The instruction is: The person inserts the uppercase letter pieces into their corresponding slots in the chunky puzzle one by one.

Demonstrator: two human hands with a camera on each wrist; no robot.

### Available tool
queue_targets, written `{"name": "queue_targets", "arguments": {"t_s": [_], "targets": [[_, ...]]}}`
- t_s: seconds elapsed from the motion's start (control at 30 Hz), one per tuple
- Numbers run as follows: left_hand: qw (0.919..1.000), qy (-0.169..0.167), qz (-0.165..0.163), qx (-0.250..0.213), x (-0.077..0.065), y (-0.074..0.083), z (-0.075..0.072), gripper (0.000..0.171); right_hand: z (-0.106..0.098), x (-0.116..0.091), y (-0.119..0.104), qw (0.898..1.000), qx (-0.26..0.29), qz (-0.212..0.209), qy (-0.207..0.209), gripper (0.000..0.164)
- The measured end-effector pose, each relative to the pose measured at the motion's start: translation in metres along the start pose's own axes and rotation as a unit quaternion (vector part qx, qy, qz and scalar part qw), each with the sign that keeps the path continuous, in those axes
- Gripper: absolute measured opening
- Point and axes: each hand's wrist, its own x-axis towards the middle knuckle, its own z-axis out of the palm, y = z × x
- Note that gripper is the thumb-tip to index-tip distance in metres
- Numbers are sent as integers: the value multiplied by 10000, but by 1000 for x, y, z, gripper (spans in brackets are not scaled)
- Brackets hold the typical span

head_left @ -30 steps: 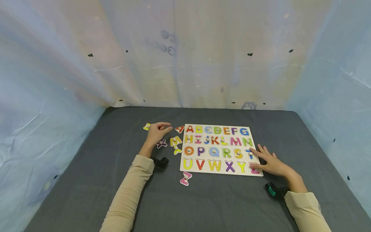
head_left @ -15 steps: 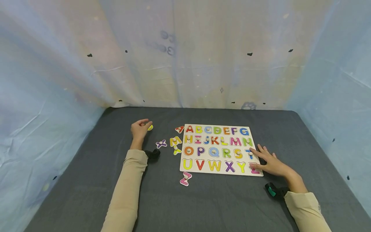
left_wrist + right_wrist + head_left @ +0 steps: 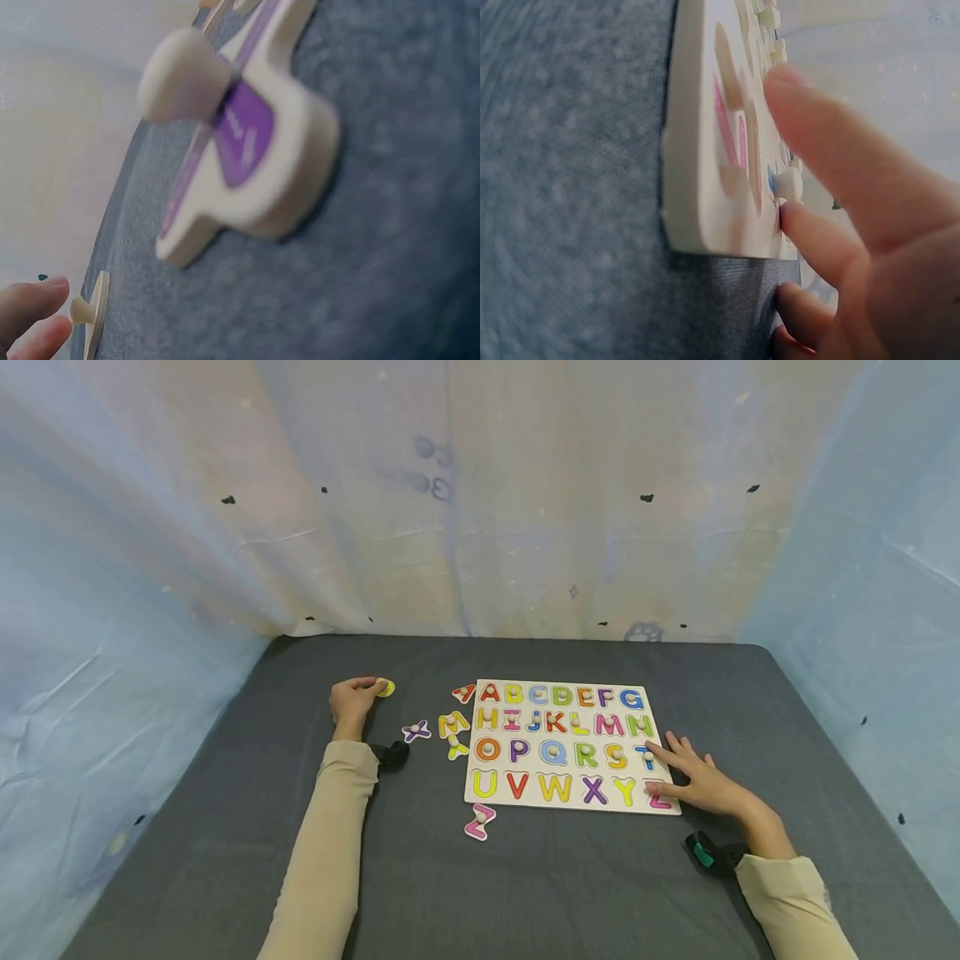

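My left hand [image 3: 351, 703] is at the far left, beside a yellow letter piece [image 3: 386, 688] on the dark cloth. In the left wrist view, the thumb and a finger [image 3: 34, 307] are parted at the pale knob [image 3: 79, 310] of a piece; a firm pinch is not visible. My right hand [image 3: 699, 781] rests with spread fingers on the right edge of the wooden alphabet puzzle board [image 3: 570, 812], near the T and Z. It holds nothing. A purple X piece [image 3: 416, 732] lies between the left hand and the board, also large in the left wrist view.
Left of the board lie a red piece [image 3: 463, 693], a yellow M- or W-shaped piece [image 3: 453, 724] and a yellow Y-shaped piece [image 3: 457, 747]. A pink Z-shaped piece [image 3: 480, 822] lies below its lower left corner. Cloth curtains [image 3: 525, 527] enclose the table.
My left hand has moved left, away from the board, to the left side of the yellow piece, which now shows more fully. The right hand stays still on the board.
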Motion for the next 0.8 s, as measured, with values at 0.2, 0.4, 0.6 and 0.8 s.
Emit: {"name": "queue_targets", "arguments": {"t_s": [0.2,0.4,0.6,0.8], "targets": [[9992,-89,-7,386,0,3,-1,31,-1,0,-1,10000,-21,14,-18,85],[9979,-144,-101,619,1,3,0,30,-1,0,-1,10000,-3,40,-34,86],[9968,-212,-111,762,4,1,1,29,1,0,0,10000,6,7,-13,86],[9963,-359,-1,782,-1,4,-2,31,1,0,1,10000,3,4,7,86]]}}
